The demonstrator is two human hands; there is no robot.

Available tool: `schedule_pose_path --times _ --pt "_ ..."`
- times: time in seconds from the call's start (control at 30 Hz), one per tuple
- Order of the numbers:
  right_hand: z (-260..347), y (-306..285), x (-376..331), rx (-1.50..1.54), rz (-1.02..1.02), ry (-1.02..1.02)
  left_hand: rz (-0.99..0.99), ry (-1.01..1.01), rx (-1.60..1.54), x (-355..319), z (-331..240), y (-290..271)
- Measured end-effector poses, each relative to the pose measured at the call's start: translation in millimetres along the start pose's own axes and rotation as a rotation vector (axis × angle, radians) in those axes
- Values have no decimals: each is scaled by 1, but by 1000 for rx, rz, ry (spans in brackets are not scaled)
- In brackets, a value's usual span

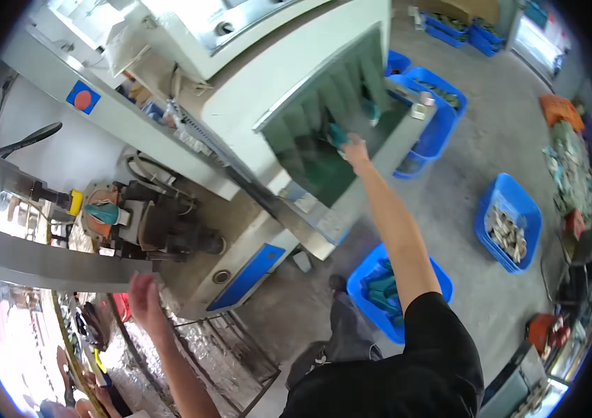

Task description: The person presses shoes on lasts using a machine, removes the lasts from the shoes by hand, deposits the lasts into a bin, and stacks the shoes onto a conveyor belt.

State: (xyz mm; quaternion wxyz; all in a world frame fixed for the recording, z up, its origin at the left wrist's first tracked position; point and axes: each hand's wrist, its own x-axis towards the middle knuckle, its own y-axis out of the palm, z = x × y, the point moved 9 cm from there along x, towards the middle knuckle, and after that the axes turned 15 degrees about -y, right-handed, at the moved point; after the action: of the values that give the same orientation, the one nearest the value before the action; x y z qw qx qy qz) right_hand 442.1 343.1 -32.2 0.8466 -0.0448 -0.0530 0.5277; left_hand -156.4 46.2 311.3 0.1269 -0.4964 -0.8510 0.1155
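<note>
My right hand (pixel 355 150) reaches forward to the green curtained opening of a white machine. Its fingers are closed on a teal shoe upper (pixel 337 134), which is partly blurred. Another teal piece (pixel 372 111) shows at the strips of the dark green curtain (pixel 310 115). My left hand (pixel 144 299) is raised at the left with nothing in it, fingers stretched out, just below a curved grey machine arm (pixel 52 261). Beyond that arm, a teal shoe piece (pixel 104 213) sits on an orange-brown holder of a pressing machine (pixel 149 226).
By my legs stands a blue basket (pixel 436 279) with teal shoe pieces. More blue baskets (pixel 442 132) stand beyond the machine, and one (pixel 536 223) at the right holds pale pieces. A wire rack (pixel 240 334) is at lower left. Bagged goods (pixel 571 167) lie along the right.
</note>
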Motion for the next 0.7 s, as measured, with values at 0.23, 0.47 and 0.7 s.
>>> schedule_pose_path --times 0.23,0.47,0.7 --pt "16 -25 17 -538 149 -233 -270 -218 314 189 -14 -10" --pt "20 -106 -178 412 52 157 -509 -33 166 287 -13 -85" --pt "187 18 -354 934 -53 375 -400 -86 -302 305 28 -67"
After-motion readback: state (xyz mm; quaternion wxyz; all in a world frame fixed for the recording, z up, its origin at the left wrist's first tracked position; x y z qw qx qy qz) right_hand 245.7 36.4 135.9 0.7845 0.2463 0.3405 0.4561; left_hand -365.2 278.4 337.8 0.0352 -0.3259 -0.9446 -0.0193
